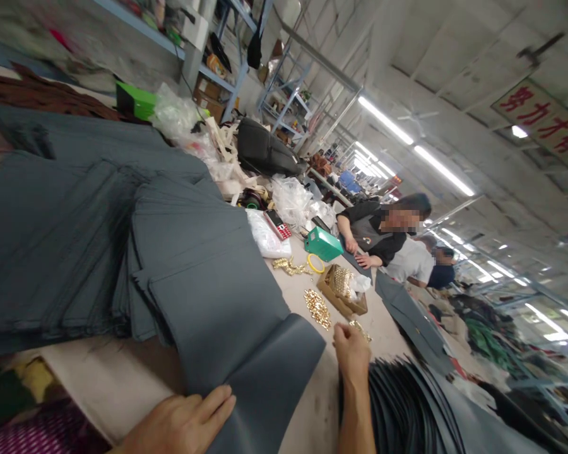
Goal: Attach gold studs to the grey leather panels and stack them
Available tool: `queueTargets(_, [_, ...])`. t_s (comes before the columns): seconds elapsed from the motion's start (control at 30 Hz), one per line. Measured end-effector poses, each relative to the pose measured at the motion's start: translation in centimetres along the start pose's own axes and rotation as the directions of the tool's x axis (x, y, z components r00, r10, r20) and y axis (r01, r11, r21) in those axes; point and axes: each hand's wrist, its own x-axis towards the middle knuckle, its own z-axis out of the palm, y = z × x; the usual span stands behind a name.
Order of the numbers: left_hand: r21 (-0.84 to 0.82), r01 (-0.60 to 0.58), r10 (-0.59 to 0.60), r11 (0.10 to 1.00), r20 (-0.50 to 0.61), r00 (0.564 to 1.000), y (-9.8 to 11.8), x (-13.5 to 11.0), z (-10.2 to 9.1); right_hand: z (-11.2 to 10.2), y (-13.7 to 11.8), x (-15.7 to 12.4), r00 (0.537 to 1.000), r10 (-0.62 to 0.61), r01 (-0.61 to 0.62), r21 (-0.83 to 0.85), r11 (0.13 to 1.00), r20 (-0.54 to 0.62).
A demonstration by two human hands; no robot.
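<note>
My left hand (182,424) lies flat with fingers stretched out on the near edge of a grey fabric piece (246,353), the top one of a fanned stack of grey pieces (76,239). My right hand (351,353) reaches forward onto the beige table (123,378) with its fingers curled round small gold metal fittings (362,328). A loose pile of gold fittings (317,308) lies just beyond it. A fan of dark fabric pieces (402,403) sits under and right of my right forearm.
A cardboard box of gold fittings (343,287), a green box (322,244), a yellow ring (315,263), a calculator (278,224) and plastic bags (291,198) lie further along the table. Two people (397,236) work at the far end. Shelving (227,63) stands at the left.
</note>
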Motion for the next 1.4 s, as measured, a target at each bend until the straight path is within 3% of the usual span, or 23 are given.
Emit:
queueTargets(0.13, [0.043,-0.037,0.033,0.998,0.107,0.994,1.4,-0.2,-3.6,-0.4,-1.4,-5.9,0.988,-0.147,0.112,0.447,0.888,0.044])
queueTargets(0.23, [0.070,-0.079,0.070,0.994,0.120,0.990,1.4,0.0,-4.1,-0.7,-2.8,-10.0,0.980,-0.193,0.196,0.430,0.881,-0.052])
queueTargets(0.3, [0.092,-0.106,0.095,0.990,0.111,0.989,1.2,-0.1,-3.8,-0.8,-3.8,-11.9,0.973,-0.226,0.224,0.381,0.897,-0.040])
queueTargets(0.37, [0.112,-0.132,0.122,0.985,0.090,0.988,1.1,-0.2,-3.5,-0.4,-4.9,-13.3,0.947,-0.300,0.218,0.450,0.866,0.118])
queueTargets(0.47, [0.140,-0.148,0.141,0.979,0.062,0.988,1.0,-0.4,-3.3,1.0,-6.5,-14.6,0.832,-0.417,0.163,0.557,0.814,0.366])
queueTargets(0.57, [0.154,-0.163,0.156,0.974,0.055,0.986,1.0,-0.4,-3.5,2.2,-7.7,-15.2,0.754,-0.464,0.136,0.581,0.803,0.464])
queueTargets(0.67, [0.153,-0.165,0.159,0.974,0.052,0.986,1.0,-0.4,-3.6,2.3,-8.6,-15.1,0.723,-0.479,0.152,0.562,0.813,0.498])
queueTargets(1.03, [0.048,-0.100,0.097,0.994,0.059,0.994,0.7,-0.5,-2.2,1.0,-11.3,-13.8,0.696,-0.418,0.117,0.482,0.868,0.584])
queueTargets(1.4, [-0.066,-0.094,0.099,0.993,0.070,0.993,0.6,-0.4,-1.7,2.9,-11.0,-12.6,0.642,-0.226,-0.144,0.405,0.903,0.733])
